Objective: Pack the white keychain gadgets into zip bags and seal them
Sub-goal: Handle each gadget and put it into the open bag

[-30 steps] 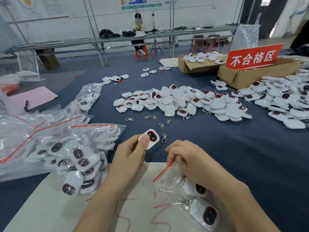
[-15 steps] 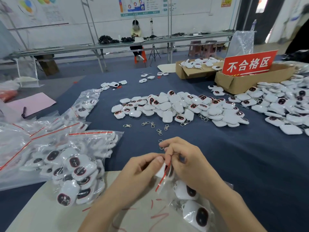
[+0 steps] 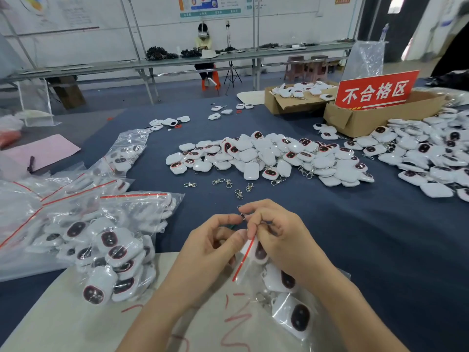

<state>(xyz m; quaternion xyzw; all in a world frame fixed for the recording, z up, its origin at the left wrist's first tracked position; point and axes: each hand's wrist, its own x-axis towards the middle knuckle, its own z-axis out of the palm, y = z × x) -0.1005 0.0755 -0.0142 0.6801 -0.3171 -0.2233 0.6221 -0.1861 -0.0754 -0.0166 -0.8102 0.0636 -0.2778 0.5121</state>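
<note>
Over the counter's near edge, the left hand pinches a gadget half inside the zip bag, whose mouth the right hand fingers pinch. Next, probably: push it down, then seal.

Soft, even indoor light fills the room, bright enough for clear detail. The fingers throw only a faint shadow onto the blue table just beneath them. Left of the fingers, the clear zip bags carry pale glare along their creases. Far beyond the fingers and to the right, a doorway blows out white. Wide-angle distortion bows the distant bench, and the far-left edge is smeared and soft
</note>
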